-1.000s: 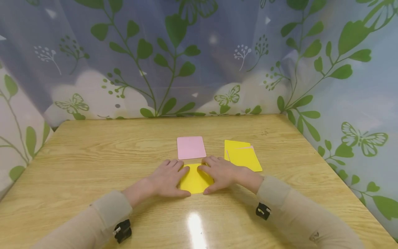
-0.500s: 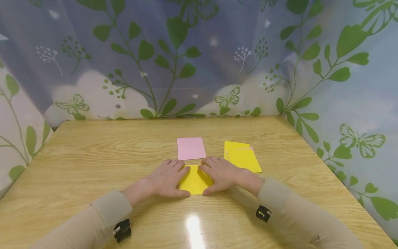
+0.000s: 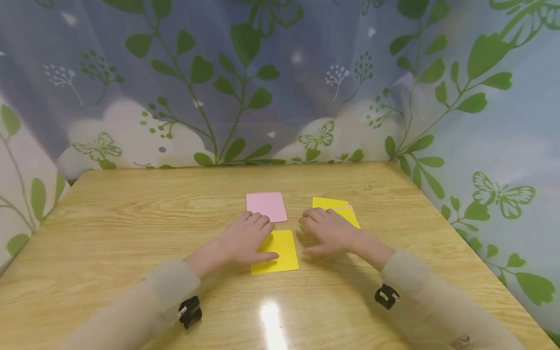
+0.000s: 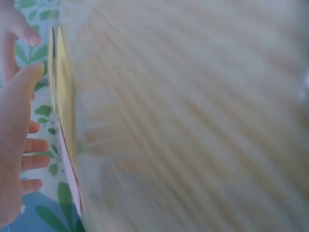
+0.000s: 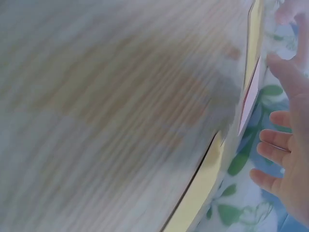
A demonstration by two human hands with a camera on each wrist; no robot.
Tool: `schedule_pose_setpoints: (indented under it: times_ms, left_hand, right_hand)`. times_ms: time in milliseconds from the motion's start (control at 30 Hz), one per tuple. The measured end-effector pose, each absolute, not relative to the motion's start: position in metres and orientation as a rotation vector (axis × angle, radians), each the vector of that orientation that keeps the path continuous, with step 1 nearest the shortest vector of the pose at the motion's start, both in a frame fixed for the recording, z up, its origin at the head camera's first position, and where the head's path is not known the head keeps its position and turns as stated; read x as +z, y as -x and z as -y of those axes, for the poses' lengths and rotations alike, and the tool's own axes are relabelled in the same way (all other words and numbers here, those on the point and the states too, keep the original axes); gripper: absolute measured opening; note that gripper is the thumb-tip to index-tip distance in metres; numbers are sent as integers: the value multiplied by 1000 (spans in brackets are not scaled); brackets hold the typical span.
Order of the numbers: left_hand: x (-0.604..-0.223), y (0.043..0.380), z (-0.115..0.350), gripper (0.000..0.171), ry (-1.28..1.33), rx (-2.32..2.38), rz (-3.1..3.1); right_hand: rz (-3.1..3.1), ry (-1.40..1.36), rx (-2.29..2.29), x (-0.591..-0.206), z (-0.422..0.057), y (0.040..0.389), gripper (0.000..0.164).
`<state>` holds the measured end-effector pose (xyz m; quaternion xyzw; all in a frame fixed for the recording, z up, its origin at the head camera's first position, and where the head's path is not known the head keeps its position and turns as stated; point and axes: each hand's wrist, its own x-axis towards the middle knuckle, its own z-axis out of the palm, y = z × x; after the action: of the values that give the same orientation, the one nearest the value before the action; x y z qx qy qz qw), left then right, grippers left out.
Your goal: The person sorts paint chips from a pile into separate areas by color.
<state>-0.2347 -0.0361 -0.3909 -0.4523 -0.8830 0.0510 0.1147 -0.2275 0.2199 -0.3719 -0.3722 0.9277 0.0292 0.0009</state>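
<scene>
A square yellow card (image 3: 286, 250) lies flat on the wooden table, in the middle near side. Over its left part hovers my left hand (image 3: 246, 239), fingers extended and thumb spread; the left wrist view shows this hand (image 4: 14, 145) apart from the tabletop. Just beyond lies a square pink card (image 3: 264, 204), its lower edge partly behind the left fingers. My right hand (image 3: 333, 234) is raised between the middle card and a pair of overlapping yellow cards (image 3: 351, 216), hiding much of them. A pink edge shows between those two. Neither hand holds anything.
The wooden table (image 3: 131, 209) carries a bright light reflection at its near middle. A leaf-patterned curtain (image 3: 297, 97) hangs along the back and both sides. Each sleeve has a small black camera (image 3: 387, 296) strapped near the cuff.
Both hands were at the sides of the middle yellow card; they have lifted off. The right hand moved right over the overlapping cards, the left slightly up and right. The cards stay in place.
</scene>
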Motion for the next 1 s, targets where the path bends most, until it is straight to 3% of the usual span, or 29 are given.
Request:
schedule_pose_setpoints:
  times_ms: [200, 367, 1000]
  left_hand:
    - [-380, 242, 13, 68, 1311, 209, 2575]
    - [-373, 246, -12, 68, 1310, 239, 2618]
    - [-376, 259, -99, 86, 1231, 200, 2912]
  right_hand:
    - [-2992, 1095, 77, -374, -247, 228, 69]
    - [-3017, 1054, 71, -374, -270, 232, 76]
    - [-2983, 958, 5, -378, -325, 240, 87]
